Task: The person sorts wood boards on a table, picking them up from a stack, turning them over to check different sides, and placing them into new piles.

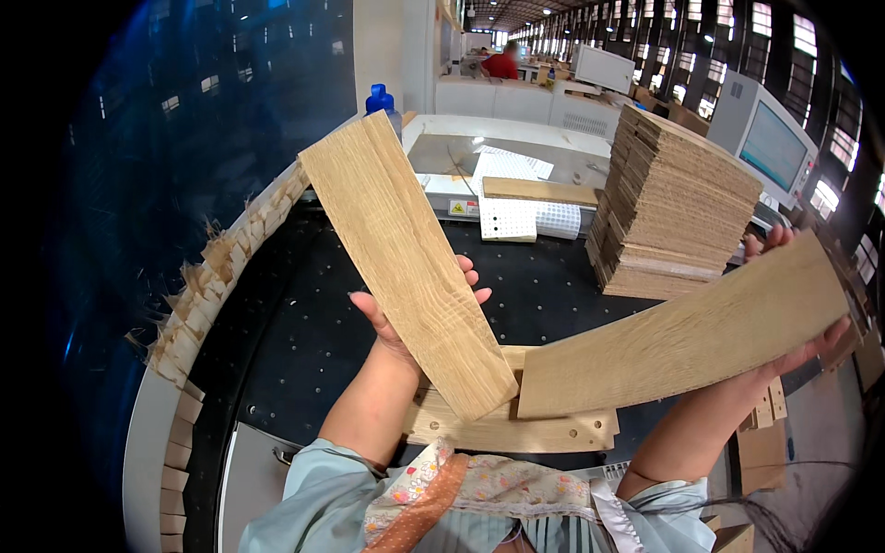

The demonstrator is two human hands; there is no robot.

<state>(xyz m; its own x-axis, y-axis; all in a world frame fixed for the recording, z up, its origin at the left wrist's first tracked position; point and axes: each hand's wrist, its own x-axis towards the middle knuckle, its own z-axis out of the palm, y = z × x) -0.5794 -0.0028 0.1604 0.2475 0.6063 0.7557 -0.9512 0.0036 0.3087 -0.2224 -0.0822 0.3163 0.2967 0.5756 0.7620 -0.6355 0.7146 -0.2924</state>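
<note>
My left hand [380, 318] grips a long wood-grain board [406, 258] from beneath, its thumb at one edge and fingertips curling round the other. That board tilts up and away toward the far left. A second wood-grain board [682, 323] rests in my right hand [811, 346], gripped near its outer end with fingers at both long edges. The inner ends of the two boards come close together in front of me. Under them lie several drilled boards [553, 435] with round holes, on the black table [304, 341].
A tall stack of boards [673, 212] stands at the right rear. Behind lie papers [507, 212] and another board [539, 191]. A monitor [770, 138] is at the far right, a blue bottle [379, 99] at the back. Worn brush strips [221, 276] line the left edge.
</note>
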